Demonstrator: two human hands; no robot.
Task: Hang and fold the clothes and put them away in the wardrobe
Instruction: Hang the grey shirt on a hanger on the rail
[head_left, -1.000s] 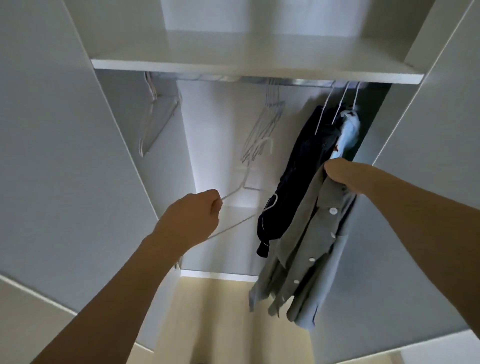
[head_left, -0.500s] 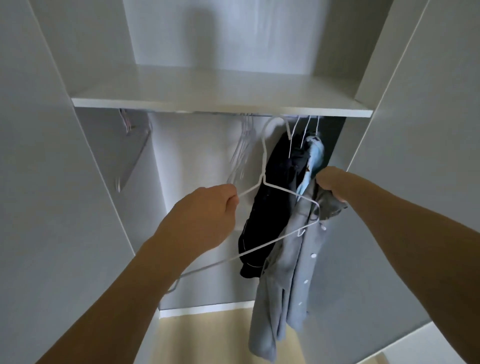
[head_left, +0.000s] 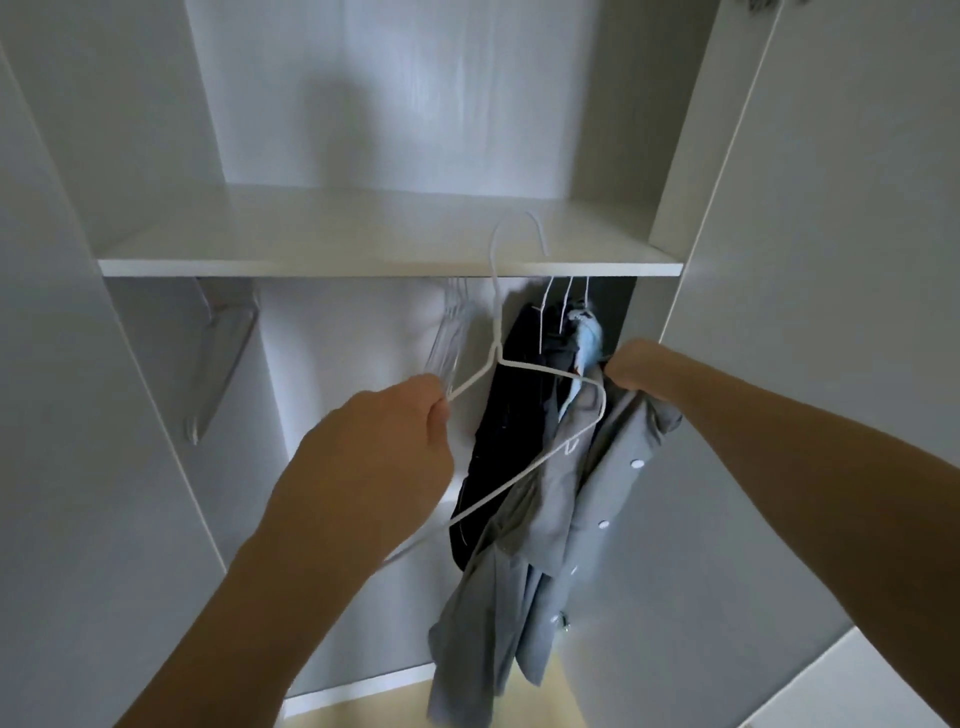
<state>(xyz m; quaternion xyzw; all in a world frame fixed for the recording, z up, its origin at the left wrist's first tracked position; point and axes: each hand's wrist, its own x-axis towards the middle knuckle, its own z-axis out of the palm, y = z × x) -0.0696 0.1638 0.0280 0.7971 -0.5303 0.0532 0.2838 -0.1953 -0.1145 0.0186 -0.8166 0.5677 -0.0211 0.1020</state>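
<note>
The left hand (head_left: 374, 447) is curled around one arm of a white wire hanger (head_left: 524, 364), pinching it between thumb and fingers near the hanger's shoulder. The hanger is tilted, its hook reaching up at 12 o'clock in front of the edge of the shelf (head_left: 363, 267) and its far arm pointing toward 3 o'clock, where it overlaps the hanging clothes. The right hand (head_left: 641, 371) grips a bunched fold at the top of a grey button-up shirt (head_left: 550, 525), fingers closed on the cloth. The shirt hangs down from that hand toward 6 o'clock, white buttons showing along its front, its lower end in front of the wardrobe's bottom edge.

Just at 9 o'clock of the right hand, a dark garment (head_left: 511, 415) and a light blue garment (head_left: 589, 340) hang on wire hangers under the shelf, touching the grey shirt. Further toward 9 o'clock, a cluster of bare hangers (head_left: 452, 332) hangs under the same shelf. On the left inner wall is the faint reflection of another hanger (head_left: 218, 364). The white wardrobe (head_left: 831, 260) frames everything, its upper compartment above the shelf. No brand, label or writing can be read anywhere.
</note>
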